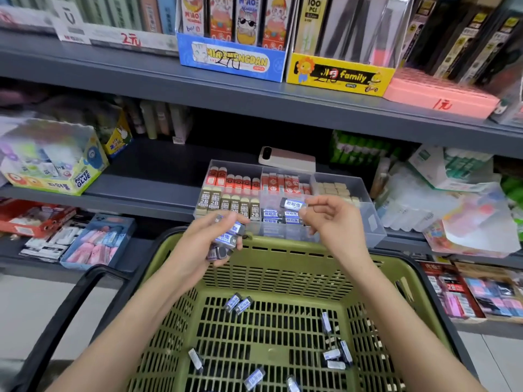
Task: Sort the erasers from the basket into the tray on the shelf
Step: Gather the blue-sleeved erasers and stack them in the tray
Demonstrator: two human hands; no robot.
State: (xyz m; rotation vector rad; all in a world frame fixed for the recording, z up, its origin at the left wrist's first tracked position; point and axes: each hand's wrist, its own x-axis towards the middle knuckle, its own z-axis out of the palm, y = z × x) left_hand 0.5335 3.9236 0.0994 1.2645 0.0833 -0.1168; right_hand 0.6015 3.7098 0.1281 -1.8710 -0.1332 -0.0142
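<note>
The left hand (198, 244) clutches a bunch of erasers (226, 239) above the basket (283, 275). The right hand (331, 219) pinches one eraser (293, 203) by its end, over the tray (376, 222). They look like light, stiff, sleeved blocks, probably best pinched across the long sides.

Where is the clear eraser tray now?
Head view, centre: the clear tray stands on the middle shelf, directly behind the far rim of the green basket.

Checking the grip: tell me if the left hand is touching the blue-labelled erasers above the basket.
Touching. The head view shows the left hand curled round a bunch of blue-labelled erasers, with no gap, above the basket rim.
</note>
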